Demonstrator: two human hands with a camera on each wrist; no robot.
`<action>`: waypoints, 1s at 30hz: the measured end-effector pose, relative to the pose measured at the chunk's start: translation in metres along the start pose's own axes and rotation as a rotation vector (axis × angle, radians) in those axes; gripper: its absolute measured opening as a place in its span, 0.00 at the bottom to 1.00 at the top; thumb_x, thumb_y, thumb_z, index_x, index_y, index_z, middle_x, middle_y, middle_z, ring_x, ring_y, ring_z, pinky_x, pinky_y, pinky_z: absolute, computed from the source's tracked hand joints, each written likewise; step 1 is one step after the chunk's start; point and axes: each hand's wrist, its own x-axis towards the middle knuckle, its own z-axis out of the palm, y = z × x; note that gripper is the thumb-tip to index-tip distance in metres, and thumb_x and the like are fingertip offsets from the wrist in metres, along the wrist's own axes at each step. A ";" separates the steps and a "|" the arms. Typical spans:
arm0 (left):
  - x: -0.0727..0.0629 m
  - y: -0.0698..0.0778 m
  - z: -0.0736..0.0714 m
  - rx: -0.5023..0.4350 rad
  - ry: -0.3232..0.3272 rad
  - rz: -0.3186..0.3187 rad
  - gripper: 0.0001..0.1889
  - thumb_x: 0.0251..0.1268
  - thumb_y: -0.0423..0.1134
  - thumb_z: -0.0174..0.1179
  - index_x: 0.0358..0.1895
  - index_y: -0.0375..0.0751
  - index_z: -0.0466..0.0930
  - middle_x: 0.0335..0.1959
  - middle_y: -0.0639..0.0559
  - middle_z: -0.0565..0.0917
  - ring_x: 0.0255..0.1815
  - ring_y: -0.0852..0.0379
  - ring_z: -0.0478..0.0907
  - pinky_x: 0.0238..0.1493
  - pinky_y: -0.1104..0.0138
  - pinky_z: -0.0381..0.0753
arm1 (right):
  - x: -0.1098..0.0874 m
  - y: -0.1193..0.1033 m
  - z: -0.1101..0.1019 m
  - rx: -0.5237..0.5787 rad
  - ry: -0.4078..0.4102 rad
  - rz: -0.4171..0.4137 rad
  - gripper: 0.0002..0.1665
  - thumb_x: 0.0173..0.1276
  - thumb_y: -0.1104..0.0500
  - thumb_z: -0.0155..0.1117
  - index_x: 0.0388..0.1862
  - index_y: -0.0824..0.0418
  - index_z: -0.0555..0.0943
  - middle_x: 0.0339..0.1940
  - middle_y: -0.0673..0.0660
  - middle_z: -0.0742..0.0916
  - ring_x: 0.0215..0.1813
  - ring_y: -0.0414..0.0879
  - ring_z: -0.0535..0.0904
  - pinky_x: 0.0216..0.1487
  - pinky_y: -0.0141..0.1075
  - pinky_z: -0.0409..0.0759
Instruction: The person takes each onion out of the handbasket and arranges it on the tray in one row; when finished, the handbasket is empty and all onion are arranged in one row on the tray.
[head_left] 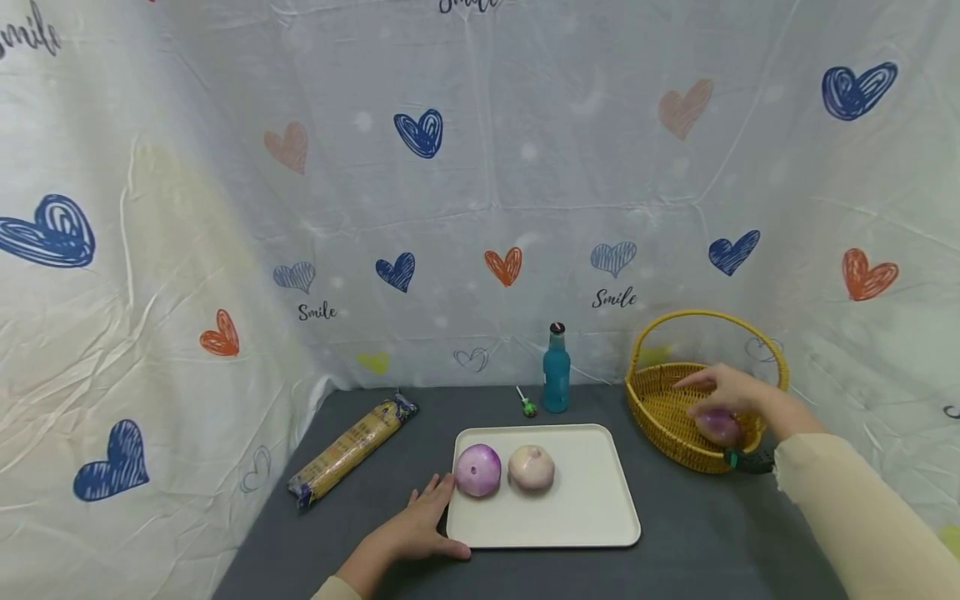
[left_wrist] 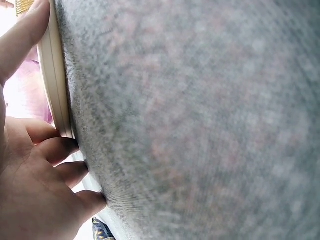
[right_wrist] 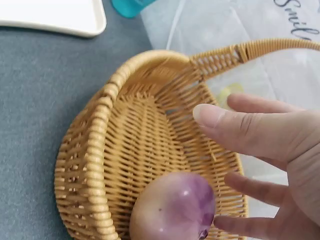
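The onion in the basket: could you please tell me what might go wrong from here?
1. The right hand has straight fingers beside the onion in the basket, not round it; it might roll in the basket.
2. Two onions lie loose on the tray; a nudge from the left hand, touching its edge, might roll them.

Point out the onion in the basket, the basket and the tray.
onion [right_wrist: 172,207], right wrist view, its purple top.
basket [right_wrist: 97,150], right wrist view, woven rim.
tray [head_left: 585,508], head view, bare floor.
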 end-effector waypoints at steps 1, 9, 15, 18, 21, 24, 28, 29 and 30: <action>0.000 0.000 0.000 0.000 -0.001 -0.001 0.65 0.48 0.62 0.76 0.79 0.26 0.48 0.80 0.31 0.52 0.82 0.31 0.43 0.75 0.31 0.42 | -0.001 0.001 0.000 -0.009 -0.005 0.013 0.31 0.63 0.51 0.75 0.62 0.62 0.82 0.63 0.72 0.81 0.61 0.70 0.78 0.48 0.43 0.84; 0.000 0.001 -0.002 -0.003 -0.009 -0.004 0.64 0.49 0.61 0.76 0.79 0.27 0.48 0.81 0.31 0.52 0.82 0.31 0.43 0.75 0.31 0.42 | -0.004 0.005 0.001 0.009 -0.056 0.073 0.25 0.62 0.68 0.71 0.60 0.66 0.82 0.62 0.76 0.78 0.55 0.62 0.78 0.41 0.40 0.82; -0.001 0.003 -0.002 -0.011 -0.007 0.001 0.63 0.49 0.61 0.76 0.79 0.27 0.49 0.80 0.31 0.53 0.82 0.31 0.43 0.74 0.31 0.42 | -0.009 0.007 0.003 -0.009 -0.060 0.096 0.27 0.56 0.76 0.66 0.58 0.67 0.84 0.61 0.76 0.78 0.51 0.57 0.75 0.35 0.38 0.76; -0.001 0.004 -0.002 -0.014 -0.007 0.000 0.63 0.49 0.60 0.76 0.79 0.27 0.49 0.80 0.31 0.53 0.82 0.31 0.43 0.74 0.31 0.42 | -0.010 0.008 0.006 -0.021 -0.050 0.118 0.28 0.56 0.77 0.64 0.58 0.68 0.83 0.59 0.73 0.81 0.50 0.56 0.75 0.37 0.39 0.76; -0.002 0.004 -0.002 -0.015 -0.006 0.000 0.63 0.49 0.60 0.76 0.79 0.26 0.49 0.80 0.31 0.53 0.82 0.30 0.44 0.74 0.30 0.42 | -0.012 0.007 0.008 -0.041 -0.038 0.130 0.28 0.55 0.77 0.63 0.58 0.68 0.83 0.57 0.72 0.82 0.50 0.56 0.76 0.41 0.39 0.77; -0.001 0.003 -0.002 -0.019 -0.006 0.002 0.63 0.49 0.60 0.76 0.79 0.26 0.49 0.80 0.31 0.53 0.82 0.30 0.43 0.74 0.30 0.42 | -0.011 0.007 0.007 -0.061 -0.035 0.126 0.28 0.55 0.78 0.63 0.57 0.68 0.83 0.56 0.71 0.82 0.48 0.55 0.76 0.40 0.39 0.77; -0.001 0.002 -0.002 -0.021 -0.006 0.000 0.64 0.48 0.60 0.76 0.79 0.26 0.48 0.80 0.31 0.53 0.82 0.30 0.43 0.74 0.30 0.42 | -0.008 0.009 0.005 -0.084 -0.029 0.094 0.28 0.54 0.77 0.66 0.56 0.67 0.85 0.55 0.70 0.84 0.48 0.54 0.77 0.41 0.40 0.78; 0.000 0.001 -0.002 -0.020 -0.007 -0.002 0.64 0.48 0.61 0.76 0.79 0.27 0.48 0.80 0.31 0.53 0.82 0.30 0.43 0.74 0.30 0.42 | -0.007 0.010 0.005 -0.090 -0.031 0.081 0.28 0.54 0.77 0.66 0.56 0.66 0.85 0.55 0.70 0.84 0.48 0.55 0.78 0.41 0.41 0.79; 0.000 0.001 -0.002 -0.018 -0.008 -0.003 0.64 0.48 0.61 0.76 0.79 0.27 0.48 0.81 0.31 0.52 0.82 0.31 0.43 0.75 0.31 0.42 | -0.006 0.010 0.004 -0.102 -0.030 0.066 0.28 0.53 0.76 0.67 0.56 0.66 0.85 0.55 0.69 0.84 0.49 0.55 0.78 0.42 0.41 0.79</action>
